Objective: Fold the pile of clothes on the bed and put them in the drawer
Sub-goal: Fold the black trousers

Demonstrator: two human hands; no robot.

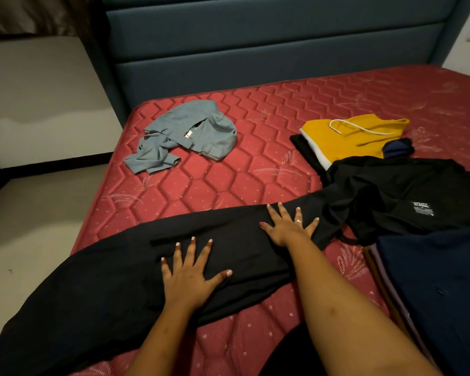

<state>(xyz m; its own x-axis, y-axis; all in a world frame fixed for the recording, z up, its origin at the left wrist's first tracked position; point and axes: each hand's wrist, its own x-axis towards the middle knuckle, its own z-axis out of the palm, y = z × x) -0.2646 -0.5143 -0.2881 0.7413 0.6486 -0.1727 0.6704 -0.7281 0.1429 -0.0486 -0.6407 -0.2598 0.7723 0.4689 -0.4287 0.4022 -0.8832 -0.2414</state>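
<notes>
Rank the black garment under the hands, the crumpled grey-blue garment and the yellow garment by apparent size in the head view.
1. Black garment, though it lies nearest the camera.
2. Grey-blue garment and yellow garment: too close to rank; the yellow one is partly covered.

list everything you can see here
long black fabric garment: 1, black, spread across the near mattress edge
crumpled grey-blue fabric garment: 1, grey-blue, far left of mattress
folded yellow garment with white drawstring: 1, yellow, far right, atop a stack
black garment with white printed label: 1, black, right
navy fabric garment: 1, navy, near right
red quilted mattress: 1, red, under everything
padded blue headboard: 1, blue, far end
left grip: 1, bare hand, flat on the long black garment
right grip: 1, bare hand, flat on same garment
</notes>
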